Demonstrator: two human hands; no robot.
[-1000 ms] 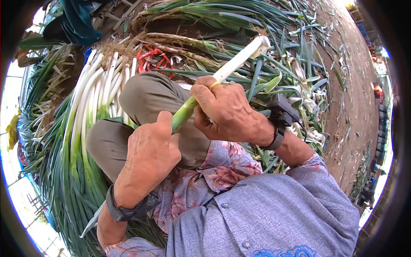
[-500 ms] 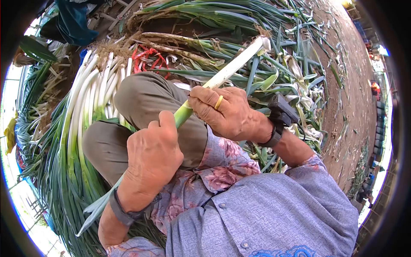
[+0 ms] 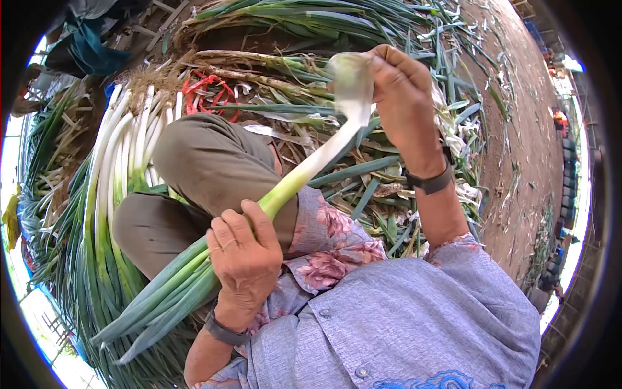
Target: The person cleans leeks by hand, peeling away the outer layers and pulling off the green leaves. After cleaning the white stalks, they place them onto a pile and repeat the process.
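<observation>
A long green onion (image 3: 291, 183) lies slantwise across my lap, its green leaves at the lower left and its white stalk toward the upper right. My left hand (image 3: 245, 249) is wrapped round it where the white turns to green. Up at the root end, my right hand (image 3: 403, 84) pinches a pale layer of peel (image 3: 353, 81), which is smeared by motion. The peel hangs beside the top of the white stalk, and the root tip is hidden behind it.
Left of my knees lies a pile of green onions (image 3: 107, 188) with white stalks. Red ribbon (image 3: 206, 94) lies beyond my knee. More onions (image 3: 311, 23) lie at the top. Loose leaves and peelings (image 3: 382, 175) cover the ground to the right, beside bare soil (image 3: 518, 162).
My right hand has moved from the middle of the stalk up to the root end, taking peel with it. My left hand has turned and now grips the onion, with its leaves spread toward the lower left.
</observation>
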